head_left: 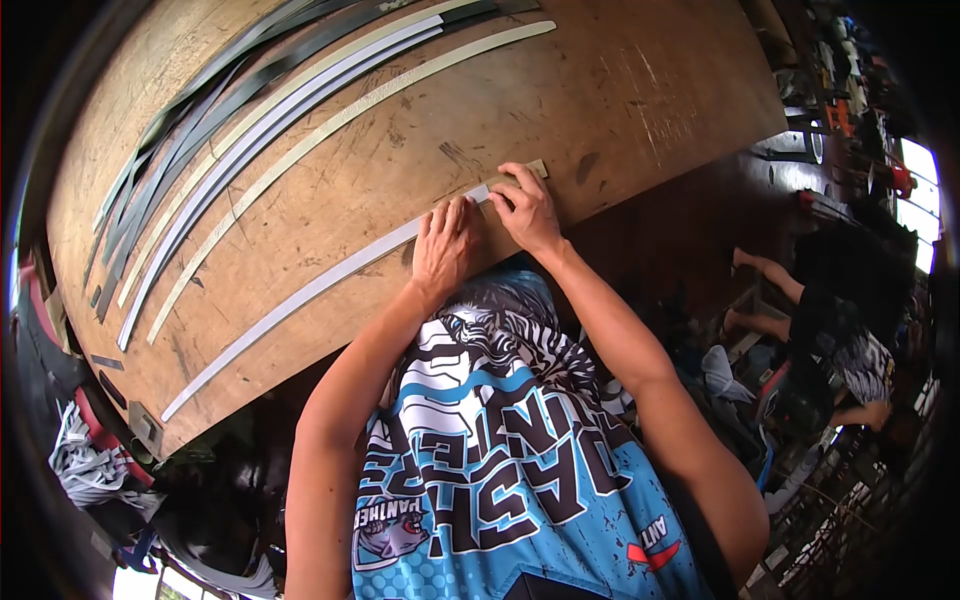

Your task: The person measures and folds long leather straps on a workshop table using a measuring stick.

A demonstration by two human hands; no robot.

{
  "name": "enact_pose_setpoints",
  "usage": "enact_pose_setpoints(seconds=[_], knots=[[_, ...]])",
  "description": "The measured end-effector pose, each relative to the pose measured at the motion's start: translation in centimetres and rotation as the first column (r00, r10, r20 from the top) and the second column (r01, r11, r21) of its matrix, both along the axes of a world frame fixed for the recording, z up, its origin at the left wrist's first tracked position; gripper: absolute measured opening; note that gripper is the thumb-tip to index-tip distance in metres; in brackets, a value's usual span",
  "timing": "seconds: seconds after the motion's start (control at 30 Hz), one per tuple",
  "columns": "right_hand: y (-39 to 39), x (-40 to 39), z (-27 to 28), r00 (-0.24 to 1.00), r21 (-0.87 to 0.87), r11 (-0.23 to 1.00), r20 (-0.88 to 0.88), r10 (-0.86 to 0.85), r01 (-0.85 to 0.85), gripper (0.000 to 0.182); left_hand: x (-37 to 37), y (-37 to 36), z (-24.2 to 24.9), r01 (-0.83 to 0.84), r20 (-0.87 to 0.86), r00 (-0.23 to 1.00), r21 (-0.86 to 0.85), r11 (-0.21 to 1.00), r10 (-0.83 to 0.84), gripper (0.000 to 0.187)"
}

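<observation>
A long pale grey strip (pixel 300 294) lies along the near side of the wooden table (pixel 640 120), curving from the lower left up to my hands. My left hand (pixel 443 243) presses on it with the fingers close together. Just to the right, my right hand (pixel 525 208) has its fingers bent and closed on the strip's right end, where a beige strip end (pixel 540 169) shows beyond the fingertips. How the two pieces meet is hidden under my fingers.
Further back lie a cream strip (pixel 350 113), white strips (pixel 290 106) and several dark strips (pixel 205 105). A small metal piece (pixel 145 428) sits at the table's left corner. Another person (pixel 840 350) is low down at the right, beyond the table edge.
</observation>
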State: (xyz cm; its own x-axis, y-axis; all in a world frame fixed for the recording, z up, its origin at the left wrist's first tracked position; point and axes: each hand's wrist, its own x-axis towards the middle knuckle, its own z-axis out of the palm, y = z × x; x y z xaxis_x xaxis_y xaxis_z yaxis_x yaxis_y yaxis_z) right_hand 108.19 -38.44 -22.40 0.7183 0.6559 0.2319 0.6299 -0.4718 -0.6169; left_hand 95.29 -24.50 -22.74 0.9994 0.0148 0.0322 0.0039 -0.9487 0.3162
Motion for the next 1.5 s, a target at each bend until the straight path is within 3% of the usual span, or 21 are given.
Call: enact_pose_setpoints(seconds=[0.17, 0.27, 0.43, 0.57, 0.63, 0.7, 0.77, 0.83, 0.9, 1.03, 1.17, 1.23, 1.3, 1.37, 1.43, 1.5], knots=[[-0.2, -0.2, -0.1, 1.000, 0.040, 0.999, -0.016, -0.001, 0.002, 0.012, -0.1, -0.8, 1.2, -0.042, -0.019, 0.999, -0.048, 0.998, 0.041, 0.075], [-0.5, -0.9, 0.4, 0.998, 0.150, 0.988, 0.035, -0.049, 0.043, 0.027, -0.2, -1.2, 1.3, -0.067, -0.035, 0.997, -0.097, 0.993, 0.064, 0.080], [-1.2, -2.4, 0.0, 0.998, 0.151, 0.987, -0.006, -0.060, 0.060, 0.036, -0.4, -1.4, 0.7, -0.088, -0.077, 0.994, -0.215, 0.973, 0.073, 0.083], [-0.5, -3.4, 0.4, 0.981, 0.041, 0.981, -0.021, 0.192, -0.191, 0.043, -0.5, -2.0, -0.1, -0.081, -0.080, 0.995, -0.202, 0.976, 0.066, 0.082], [0.4, -4.5, -0.3, 0.976, -0.057, 0.976, -0.078, 0.203, -0.208, 0.047, -0.5, -2.4, -0.9, -0.051, -0.055, 0.997, 0.049, 0.997, 0.054, 0.079], [-0.1, -4.4, -0.5, 0.969, -0.160, 0.956, -0.059, 0.240, -0.246, 0.050, -0.9, -2.0, -1.2, -0.065, -0.067, 0.996, 0.022, 0.998, 0.066, 0.076], [-0.2, -4.4, -1.0, 0.959, -0.276, 0.919, -0.054, 0.277, -0.281, 0.061, -2.0, -1.6, -0.9, -0.125, -0.032, 0.992, -0.248, 0.961, 0.121, 0.078], [-0.2, -4.7, -1.3, 0.954, -0.392, 0.881, 0.028, 0.299, -0.265, 0.064, -3.4, -0.5, -0.7, -0.169, -0.039, 0.986, -0.216, 0.962, 0.165, 0.079], [-0.1, -4.8, -1.2, 0.945, -0.397, 0.870, 0.020, 0.326, -0.292, 0.069, -5.2, 0.5, -0.3, -0.280, -0.106, 0.959, -0.222, 0.934, 0.263, 0.080], [0.0, -5.2, -1.7, 0.959, -0.551, 0.812, 0.070, 0.273, -0.191, 0.074, -10.2, 3.5, -0.2, -0.391, -0.137, 0.918, -0.164, 0.906, 0.372, 0.080], [0.0, -5.0, -2.1, 0.948, -0.566, 0.810, 0.147, 0.282, -0.153, 0.072, -16.6, 7.2, -0.8, -0.517, -0.112, 0.856, -0.126, 0.847, 0.505, 0.081], [0.2, -4.9, -1.5, 0.959, -0.568, 0.807, 0.105, 0.265, -0.161, 0.071, -19.8, 9.2, -0.4, -0.576, -0.134, 0.816, -0.105, 0.811, 0.562, 0.081], [1.1, -5.7, -1.4, 0.974, -0.561, 0.822, 0.120, 0.191, -0.093, 0.066, -21.8, 10.4, -0.6, -0.638, -0.106, 0.769, -0.059, 0.768, 0.630, 0.082], [3.8, -8.4, -0.9, 0.940, -0.484, 0.850, 0.139, 0.311, -0.210, 0.064, -20.9, 10.1, 0.0, -0.633, -0.099, 0.774, -0.163, 0.757, 0.626, 0.085], [7.3, -12.5, -0.6, 0.902, -0.365, 0.838, -0.017, 0.430, -0.406, 0.064, -18.0, 8.5, 0.3, -0.536, -0.090, 0.840, -0.295, 0.791, 0.536, 0.086], [8.6, -13.7, -2.5, 0.925, -0.405, 0.849, 0.018, 0.379, -0.340, 0.065, -15.4, 6.8, -1.5, -0.520, -0.031, 0.842, -0.309, 0.796, 0.539, 0.085]])
